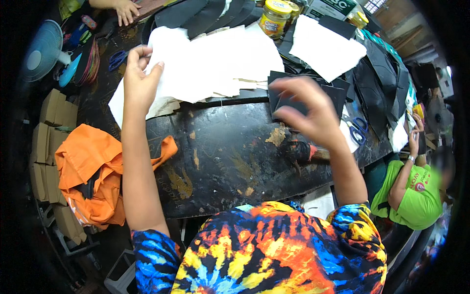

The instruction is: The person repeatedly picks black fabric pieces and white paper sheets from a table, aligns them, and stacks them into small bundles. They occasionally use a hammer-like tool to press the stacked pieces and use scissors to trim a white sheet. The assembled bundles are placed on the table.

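My left hand [141,83] is at the left end of a spread of white sheets [210,63], fingers curled at a sheet's edge and thumb against it. It seems to grip that edge, though the fingertips are partly hidden. Another white sheet corner [117,103] shows beside the left wrist. My right hand [311,110] is blurred by motion, above black flat pieces [335,98] to the right of the sheets. Its thumb and fingers are apart, with nothing visible between them.
Blue-handled scissors [359,130] and a hammer-like tool [306,151] lie at right on the dark worn table [210,166]. Yellow-lidded jars [275,19] stand behind. An orange cloth [93,171] hangs at left, near a fan [41,51]. A person in green [416,196] is at right; another person's hand [126,11] rests far left.
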### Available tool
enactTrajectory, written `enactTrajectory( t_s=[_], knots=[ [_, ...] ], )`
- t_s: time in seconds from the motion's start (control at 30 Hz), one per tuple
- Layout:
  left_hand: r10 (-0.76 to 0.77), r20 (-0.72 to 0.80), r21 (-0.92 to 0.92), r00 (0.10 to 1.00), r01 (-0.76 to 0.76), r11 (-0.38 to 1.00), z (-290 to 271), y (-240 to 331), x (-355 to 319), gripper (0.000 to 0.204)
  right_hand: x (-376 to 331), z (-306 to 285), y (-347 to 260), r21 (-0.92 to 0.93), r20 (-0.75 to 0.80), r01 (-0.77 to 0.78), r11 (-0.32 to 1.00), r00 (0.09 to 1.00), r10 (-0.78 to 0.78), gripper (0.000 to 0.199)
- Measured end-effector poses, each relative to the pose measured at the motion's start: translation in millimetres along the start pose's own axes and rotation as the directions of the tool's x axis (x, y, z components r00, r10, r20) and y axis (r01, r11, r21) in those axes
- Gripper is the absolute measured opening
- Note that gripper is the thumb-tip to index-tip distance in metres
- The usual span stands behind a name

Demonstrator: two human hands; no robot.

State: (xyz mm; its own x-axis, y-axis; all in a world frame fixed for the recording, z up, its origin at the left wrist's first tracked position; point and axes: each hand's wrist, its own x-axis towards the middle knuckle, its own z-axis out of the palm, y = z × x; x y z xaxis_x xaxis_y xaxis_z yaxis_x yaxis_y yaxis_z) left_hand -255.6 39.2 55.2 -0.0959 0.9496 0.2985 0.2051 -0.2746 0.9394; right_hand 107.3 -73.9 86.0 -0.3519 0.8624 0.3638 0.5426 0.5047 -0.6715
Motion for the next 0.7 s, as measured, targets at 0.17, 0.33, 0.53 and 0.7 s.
enactTrajectory(
  t_s=[0.17, 0.33, 0.53, 0.7],
  knots=[
    [0.269, 0.307, -0.114, 0.913, -0.245, 0.963, 47.6, 102.6, -66.2, 0.069, -11.1, 31.1, -8.2, -0.083, 0.29, -0.048, 0.995, 0.955, 0.071, 0.025],
    [0.215, 0.325, -0.299, 0.921, -0.116, 0.947, 49.8, 98.7, -119.9, 0.061, -23.3, -11.8, 34.8, -0.648, -0.13, -0.207, 0.733, 0.978, 0.161, 0.041],
    [-0.151, 0.204, -0.309, 0.967, 0.21, 0.928, 33.1, 33.1, -157.1, 0.066, -33.0, -13.9, 63.3, -0.662, -0.079, -0.247, 0.708, 0.962, 0.261, 0.055],
    [-0.072, 0.231, -0.298, 0.97, 0.141, 0.944, 49.4, 49.2, -168.2, 0.065, -36.4, -18.8, 53.4, -0.505, -0.015, -0.184, 0.843, 0.979, 0.205, 0.03]
  ],
)
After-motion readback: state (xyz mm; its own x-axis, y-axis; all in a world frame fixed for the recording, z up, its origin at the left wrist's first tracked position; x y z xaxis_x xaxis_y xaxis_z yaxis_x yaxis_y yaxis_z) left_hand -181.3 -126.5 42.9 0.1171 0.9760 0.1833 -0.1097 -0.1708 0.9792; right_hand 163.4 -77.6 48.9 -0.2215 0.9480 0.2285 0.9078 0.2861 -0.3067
